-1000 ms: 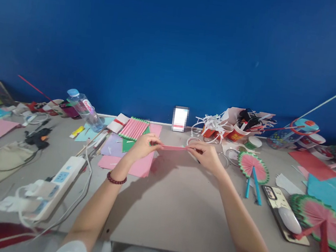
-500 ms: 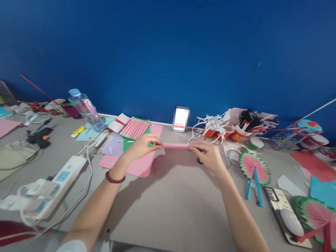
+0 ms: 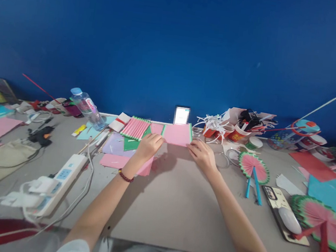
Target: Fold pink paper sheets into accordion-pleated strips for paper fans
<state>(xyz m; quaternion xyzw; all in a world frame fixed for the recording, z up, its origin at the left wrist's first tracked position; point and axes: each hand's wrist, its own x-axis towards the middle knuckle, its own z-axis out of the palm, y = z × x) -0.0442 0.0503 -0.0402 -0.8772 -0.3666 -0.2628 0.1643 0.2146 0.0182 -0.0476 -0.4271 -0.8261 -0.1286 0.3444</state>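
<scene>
A pink paper sheet with green side edges point(image 3: 177, 134) is held up above the far middle of the grey table point(image 3: 174, 200), its face turned toward me. My left hand point(image 3: 148, 146) pinches its lower left corner and my right hand point(image 3: 201, 154) pinches its lower right corner. A dark red bead bracelet circles my left wrist. Both forearms reach forward over the table.
A pleated pink paper point(image 3: 135, 128), flat pink sheet point(image 3: 114, 161) and water bottle point(image 3: 87, 108) lie left of my hands. A power strip point(image 3: 57, 182) with cables and a glue gun point(image 3: 40, 135) sit further left. Paper fans point(image 3: 253, 165), a phone point(image 3: 284, 214) and cups with scraps point(image 3: 235, 128) fill the right.
The pink paper, earlier held as a thin folded strip between both hands, has opened into a broad sheet facing me. Both hands shifted slightly away from me.
</scene>
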